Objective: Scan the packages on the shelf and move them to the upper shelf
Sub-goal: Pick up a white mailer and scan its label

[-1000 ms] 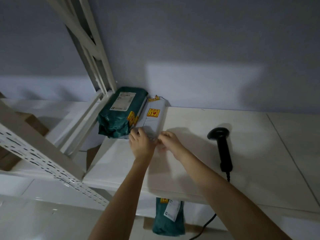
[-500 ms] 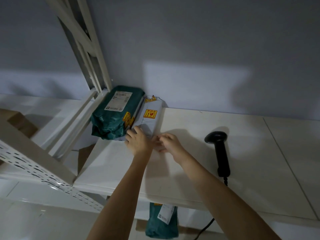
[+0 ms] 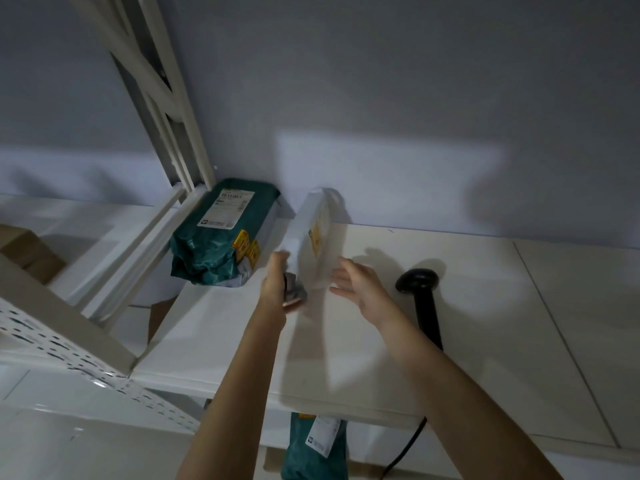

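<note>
A white package [image 3: 313, 239] with a yellow sticker stands tilted on its edge on the upper shelf [image 3: 467, 317]. My left hand [image 3: 278, 287] grips its near lower corner. Just right of the package, my right hand [image 3: 360, 289] is open with spread fingers, and I cannot tell whether it touches the package. A green package [image 3: 221, 233] with a white label lies at the shelf's back left corner, on top of a grey one. Another green package [image 3: 317, 445] shows on the lower shelf under the front edge. A black scanner [image 3: 424, 299] lies on the upper shelf right of my right hand.
A white metal shelf upright [image 3: 166, 109] rises at the back left, with a perforated beam [image 3: 65, 344] crossing the lower left. The grey wall closes the back. A brown cardboard box [image 3: 27, 251] sits at the far left. The scanner's cable [image 3: 403, 452] hangs over the shelf front.
The white package lay flat beside the green one under both hands; now it is lifted up on edge by my left hand, and my right hand has come off and opened.
</note>
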